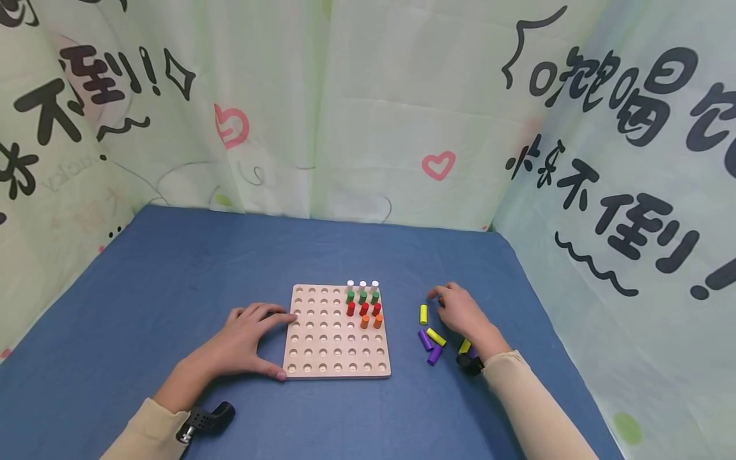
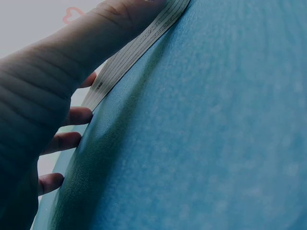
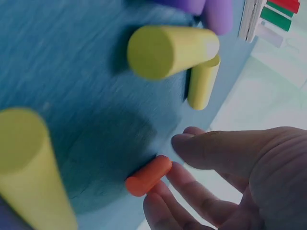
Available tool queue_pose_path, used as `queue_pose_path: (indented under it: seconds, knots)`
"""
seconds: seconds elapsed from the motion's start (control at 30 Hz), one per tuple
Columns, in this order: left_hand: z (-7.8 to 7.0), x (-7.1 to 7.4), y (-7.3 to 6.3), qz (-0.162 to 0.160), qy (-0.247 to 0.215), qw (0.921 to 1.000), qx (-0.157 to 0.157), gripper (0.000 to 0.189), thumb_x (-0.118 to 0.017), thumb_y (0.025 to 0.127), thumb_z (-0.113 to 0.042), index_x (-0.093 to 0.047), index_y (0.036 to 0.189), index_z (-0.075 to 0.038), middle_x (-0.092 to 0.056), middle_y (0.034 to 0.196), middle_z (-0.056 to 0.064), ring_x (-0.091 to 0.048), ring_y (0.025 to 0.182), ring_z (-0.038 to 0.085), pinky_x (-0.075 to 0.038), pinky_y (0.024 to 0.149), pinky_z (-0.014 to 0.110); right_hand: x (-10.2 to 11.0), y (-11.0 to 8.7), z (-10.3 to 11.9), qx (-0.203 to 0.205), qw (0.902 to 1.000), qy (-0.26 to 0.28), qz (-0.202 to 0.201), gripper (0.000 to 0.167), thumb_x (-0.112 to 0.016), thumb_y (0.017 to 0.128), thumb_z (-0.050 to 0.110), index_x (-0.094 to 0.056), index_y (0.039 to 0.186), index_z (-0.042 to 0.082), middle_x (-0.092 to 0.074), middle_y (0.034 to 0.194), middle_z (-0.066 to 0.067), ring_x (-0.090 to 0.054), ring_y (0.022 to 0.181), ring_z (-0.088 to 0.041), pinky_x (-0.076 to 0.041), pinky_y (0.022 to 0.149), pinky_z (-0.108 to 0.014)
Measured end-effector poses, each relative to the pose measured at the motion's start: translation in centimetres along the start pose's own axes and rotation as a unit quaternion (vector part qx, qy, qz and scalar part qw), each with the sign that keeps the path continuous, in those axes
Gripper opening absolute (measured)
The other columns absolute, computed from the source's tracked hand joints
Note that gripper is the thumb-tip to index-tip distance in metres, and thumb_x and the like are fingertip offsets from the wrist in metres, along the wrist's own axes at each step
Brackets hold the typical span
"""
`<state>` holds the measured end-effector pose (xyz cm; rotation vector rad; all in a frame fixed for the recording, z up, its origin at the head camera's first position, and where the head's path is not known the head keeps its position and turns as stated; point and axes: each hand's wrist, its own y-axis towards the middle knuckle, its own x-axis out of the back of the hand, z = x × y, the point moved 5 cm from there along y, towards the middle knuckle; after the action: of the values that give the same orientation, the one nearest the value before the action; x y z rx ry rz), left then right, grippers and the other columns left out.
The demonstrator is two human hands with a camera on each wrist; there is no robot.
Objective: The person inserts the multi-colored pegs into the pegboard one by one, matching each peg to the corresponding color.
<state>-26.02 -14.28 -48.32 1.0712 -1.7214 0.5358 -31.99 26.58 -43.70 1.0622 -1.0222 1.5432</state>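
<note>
A square wooden pegboard [image 1: 322, 378] lies on the blue cloth. Pegs stand in its far right part: three white [image 1: 363, 285], three green [image 1: 363, 298], three red [image 1: 364, 309] and two orange [image 1: 365, 322]. My left hand [image 1: 250, 342] rests at the board's left side, thumb by the near corner and index finger on the edge higher up. Right of the board, my right hand [image 1: 460, 312] reaches down to a lying orange peg [image 3: 148, 176]. In the right wrist view its fingers touch that peg, while the thumb stays apart from it. The hand mostly hides this peg from the head view.
Between board and right hand lie loose yellow pegs [image 1: 423, 314] and purple pegs [image 1: 425, 340]. Another yellow peg [image 1: 464, 346] is partly hidden by the right wrist. Printed curtains [image 1: 374, 128] hang behind and at both sides of the blue table [image 1: 230, 255].
</note>
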Motion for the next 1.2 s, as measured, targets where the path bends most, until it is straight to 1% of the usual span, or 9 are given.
queue_pose_path:
  seconds: [0.1, 0.2, 0.33, 0.43, 0.7, 0.83, 1.0, 1.13, 1.2]
  knots:
    - [0.0, 0.0, 0.0, 0.001, 0.000, 1.0000, 0.001, 0.107, -0.070, 0.060, -0.092, -0.056, 0.148, -0.034, -0.053, 0.146, 0.000, -0.045, 0.136, 0.026, -0.031, 0.101, 0.060, 0.0, 0.0, -0.6, -0.029, 0.9994, 0.015, 0.006, 0.039, -0.055, 0.093, -0.007, -0.064, 0.130, 0.005, -0.056, 0.129, -0.027, -0.058, 0.107, -0.038, -0.050, 0.091, -0.054]
    - [0.0, -0.1, 0.1, 0.004, 0.004, 1.0000, 0.003, 0.108, -0.068, 0.060, -0.094, -0.055, 0.149, -0.034, -0.052, 0.146, 0.000, -0.045, 0.137, 0.026, -0.031, 0.101, 0.060, 0.0, 0.0, -0.9, -0.043, 0.9988, 0.022, 0.006, 0.041, -0.055, 0.091, -0.009, -0.063, 0.129, 0.004, -0.059, 0.121, -0.024, -0.058, 0.101, -0.036, -0.051, 0.089, -0.052]
    - [0.1, -0.1, 0.2, 0.005, 0.005, 1.0000, 0.004, 0.109, -0.067, 0.059, -0.095, -0.054, 0.149, -0.035, -0.052, 0.147, -0.001, -0.044, 0.138, 0.025, -0.031, 0.102, 0.060, 0.0, 0.0, -1.1, -0.038, 0.9991, 0.020, -0.003, 0.037, -0.056, 0.089, -0.011, -0.066, 0.122, 0.004, -0.064, 0.107, -0.019, -0.059, 0.096, -0.033, -0.052, 0.087, -0.051]
    - [0.1, -0.1, 0.2, 0.005, 0.004, 1.0000, 0.003, 0.109, -0.067, 0.059, -0.095, -0.054, 0.149, -0.035, -0.052, 0.147, -0.001, -0.044, 0.138, 0.025, -0.031, 0.102, 0.059, 0.0, 0.0, -1.1, -0.035, 0.9992, 0.019, -0.007, 0.036, -0.055, 0.089, -0.011, -0.067, 0.120, 0.004, -0.065, 0.103, -0.017, -0.059, 0.094, -0.032, -0.052, 0.085, -0.050]
    - [0.0, -0.1, 0.2, 0.006, 0.001, 1.0000, 0.004, 0.108, -0.069, 0.060, -0.094, -0.054, 0.149, -0.035, -0.052, 0.148, -0.001, -0.044, 0.138, 0.025, -0.031, 0.102, 0.060, -0.1, -0.3, -0.8, -0.029, 0.9994, 0.017, -0.011, 0.037, -0.054, 0.092, -0.010, -0.069, 0.123, 0.004, -0.063, 0.105, -0.020, -0.060, 0.092, -0.032, -0.052, 0.083, -0.050]
    - [0.1, -0.2, 0.1, 0.008, 0.001, 1.0000, 0.004, 0.108, -0.068, 0.060, -0.094, -0.054, 0.149, -0.034, -0.052, 0.148, -0.001, -0.044, 0.138, 0.025, -0.031, 0.102, 0.060, -0.1, -0.5, -0.4, -0.024, 0.9994, 0.015, -0.018, 0.035, -0.056, 0.093, -0.007, -0.068, 0.124, 0.004, -0.063, 0.106, -0.021, -0.059, 0.092, -0.032, -0.052, 0.084, -0.051]
    - [0.1, -0.1, 0.1, 0.002, 0.002, 1.0000, -0.001, 0.107, -0.069, 0.060, -0.093, -0.055, 0.149, -0.034, -0.053, 0.147, 0.000, -0.045, 0.137, 0.026, -0.031, 0.101, 0.060, 0.3, -0.6, 0.5, -0.016, 0.9990, 0.024, -0.035, 0.034, -0.063, 0.091, -0.005, -0.067, 0.123, 0.003, -0.065, 0.110, -0.022, -0.061, 0.094, -0.033, -0.052, 0.085, -0.051]
    - [0.1, -0.1, 0.1, 0.003, 0.002, 1.0000, 0.001, 0.108, -0.069, 0.060, -0.093, -0.055, 0.149, -0.034, -0.052, 0.147, 0.000, -0.044, 0.137, 0.025, -0.030, 0.101, 0.059, 0.4, -0.8, 1.3, -0.015, 0.9984, 0.036, -0.042, 0.034, -0.064, 0.090, -0.005, -0.067, 0.123, 0.004, -0.065, 0.113, -0.021, -0.062, 0.098, -0.033, -0.054, 0.084, -0.049]
    - [0.1, -0.1, 0.1, 0.004, 0.002, 1.0000, 0.002, 0.108, -0.069, 0.060, -0.093, -0.055, 0.149, -0.034, -0.052, 0.147, 0.000, -0.044, 0.137, 0.025, -0.030, 0.101, 0.059, 0.5, -0.9, 1.8, -0.016, 0.9980, 0.041, -0.046, 0.033, -0.065, 0.090, -0.005, -0.067, 0.122, 0.004, -0.065, 0.112, -0.020, -0.062, 0.097, -0.032, -0.055, 0.083, -0.047]
